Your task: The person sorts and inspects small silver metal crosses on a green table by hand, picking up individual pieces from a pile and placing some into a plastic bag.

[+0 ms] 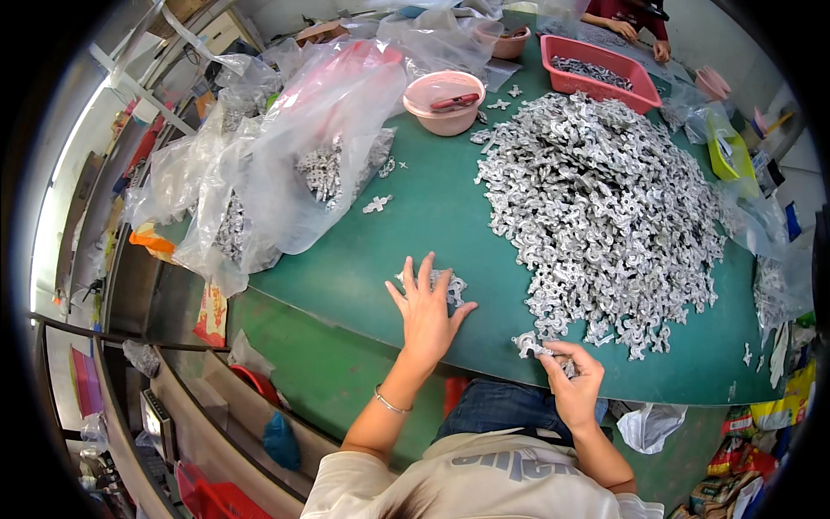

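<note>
My left hand (425, 313) lies over the green table with its fingers spread. Under and beside its fingers are a few silvery metal castings (456, 289), partly hidden by the hand. Near the table's front edge, my right hand (574, 381) pinches a small silvery metal casting (527, 344) between thumb and fingertips. More grey metal shows in the curl of that hand, too covered to make out. Just beyond my right hand rises a big heap of like metal castings (605, 216). One lone cross-shaped casting (378, 204) lies farther off, toward the plastic bags.
Clear plastic bags (285, 164) with castings inside crowd the table's left. At the back stand a pink bowl (444, 104) with a red-handled tool and a red tray (599, 73) of metal parts. A co-worker's hands (641, 39) show at the far end. Shelving (225, 432) flanks me on the left.
</note>
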Motion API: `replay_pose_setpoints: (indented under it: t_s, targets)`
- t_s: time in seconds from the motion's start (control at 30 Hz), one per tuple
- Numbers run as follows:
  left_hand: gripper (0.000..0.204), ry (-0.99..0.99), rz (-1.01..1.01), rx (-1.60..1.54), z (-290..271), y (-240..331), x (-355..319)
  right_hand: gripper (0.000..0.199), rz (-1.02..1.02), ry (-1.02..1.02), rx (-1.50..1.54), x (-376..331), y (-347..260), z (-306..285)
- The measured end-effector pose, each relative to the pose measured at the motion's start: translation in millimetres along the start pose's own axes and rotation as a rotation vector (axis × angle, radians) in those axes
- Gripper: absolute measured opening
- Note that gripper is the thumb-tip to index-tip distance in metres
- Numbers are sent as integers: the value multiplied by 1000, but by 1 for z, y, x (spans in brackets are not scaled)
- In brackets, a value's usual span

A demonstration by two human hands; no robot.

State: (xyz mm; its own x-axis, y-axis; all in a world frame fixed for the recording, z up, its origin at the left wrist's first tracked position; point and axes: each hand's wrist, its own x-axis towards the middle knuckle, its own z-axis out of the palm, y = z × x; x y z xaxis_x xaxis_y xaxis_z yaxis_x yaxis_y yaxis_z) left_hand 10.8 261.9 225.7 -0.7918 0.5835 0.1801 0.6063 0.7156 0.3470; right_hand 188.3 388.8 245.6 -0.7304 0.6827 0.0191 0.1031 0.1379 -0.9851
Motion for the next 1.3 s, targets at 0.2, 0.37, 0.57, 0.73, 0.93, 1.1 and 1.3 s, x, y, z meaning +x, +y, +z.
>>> replay_pose_setpoints:
  t_s: [0.2,0.37,0.57,0.73,0.93,1.1,1.3]
  targets:
    - [52,156,-17,-174,-16,13,-2,16,129,47,275,-1,-19,-12]
    - [47,-129,280,-978,-44,64,-22,15,39,125,132,-9,-37,-29]
    - [25,-345,220,-1492,-37,98,-25,21,-226,180,-4,-17,-46,-43]
    - [19,-461,80,-1679,-36,109,-26,23,-245,192,-20,-23,-52,-54]
    - [17,-524,31,-1748,-38,113,-28,25,-239,212,23,-28,-50,-57]
    - [17,-537,32,-1775,-41,117,-27,25,-187,236,46,-32,-48,-59]
    - [19,-591,110,-1792,-38,118,-26,24,-274,258,3,-30,-51,-63]
